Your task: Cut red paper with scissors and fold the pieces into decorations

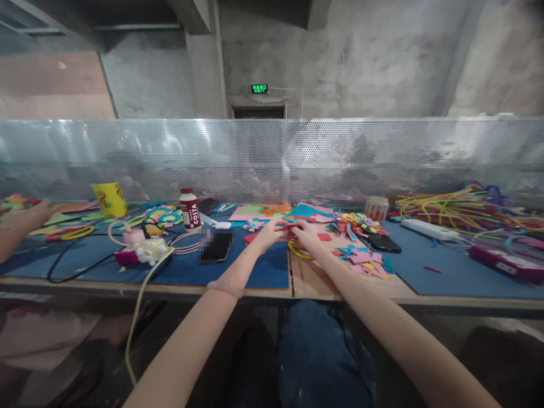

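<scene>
My left hand (271,234) and my right hand (306,236) meet over the middle of the workbench. Both are closed on a small piece of red paper (289,231), mostly hidden by the fingers. Below my right hand lies a yellow coil (301,249). Another red paper piece (324,237) rests just right of my right hand, and coloured paper sheets (259,212) are spread behind both hands. Cut paper strips (368,260) in pink, blue and yellow are heaped to the right.
A phone (216,248), a COSTA bottle (189,209) and a yellow cup (109,199) stand left. Another person's hand (36,215) is at far left. Rightward lie a black phone (385,243), a white power strip (429,229) and pipe cleaners (442,207). A perforated metal screen (255,158) backs the bench.
</scene>
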`<state>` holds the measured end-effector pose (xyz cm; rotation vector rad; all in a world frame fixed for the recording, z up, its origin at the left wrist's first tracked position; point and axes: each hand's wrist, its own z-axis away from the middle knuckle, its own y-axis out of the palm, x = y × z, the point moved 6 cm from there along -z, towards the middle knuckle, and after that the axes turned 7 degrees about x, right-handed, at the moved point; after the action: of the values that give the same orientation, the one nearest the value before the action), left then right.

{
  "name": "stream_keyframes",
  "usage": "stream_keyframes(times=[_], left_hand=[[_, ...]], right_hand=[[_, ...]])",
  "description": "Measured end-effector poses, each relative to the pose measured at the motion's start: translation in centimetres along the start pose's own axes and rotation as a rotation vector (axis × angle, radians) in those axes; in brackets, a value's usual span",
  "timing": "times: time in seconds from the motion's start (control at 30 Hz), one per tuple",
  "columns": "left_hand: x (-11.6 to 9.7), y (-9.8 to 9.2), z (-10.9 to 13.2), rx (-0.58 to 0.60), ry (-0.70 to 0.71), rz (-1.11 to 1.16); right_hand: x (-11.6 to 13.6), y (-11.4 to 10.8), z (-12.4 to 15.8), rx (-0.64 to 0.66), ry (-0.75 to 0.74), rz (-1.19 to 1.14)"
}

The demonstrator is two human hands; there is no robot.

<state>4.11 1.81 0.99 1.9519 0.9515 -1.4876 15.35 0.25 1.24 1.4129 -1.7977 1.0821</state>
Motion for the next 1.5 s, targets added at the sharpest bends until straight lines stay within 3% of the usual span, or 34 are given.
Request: stream_keyframes(times=[0.83, 1.03, 1.17, 1.3, 1.5], left_hand=[[0.4, -0.1, -0.3, 0.011, -0.009, 0.065], [0.2, -0.4, -0.2, -0.019, 0.044, 0.124], [0.3, 0.1, -0.3, 0.065, -0.020, 0.197], [1.0, -0.4, -0.5, 0.030, -0.148, 0.310], [1.0, 0.2, 0.0, 0.068, -0.212, 0.188]], right_hand=[[-0.1, 0.2, 0.0, -0.013, 0.064, -0.070], [-0.2, 0.2, 0.1, -0.013, 0.069, -0.136], [-0.4, -0.1, 0.2, -0.051, 0.103, -0.163], [-0.1, -0.5, 0.3, -0.088, 0.098, -0.103], [0.4, -0.8, 0.3, -0.112, 0.061, 0.035]])
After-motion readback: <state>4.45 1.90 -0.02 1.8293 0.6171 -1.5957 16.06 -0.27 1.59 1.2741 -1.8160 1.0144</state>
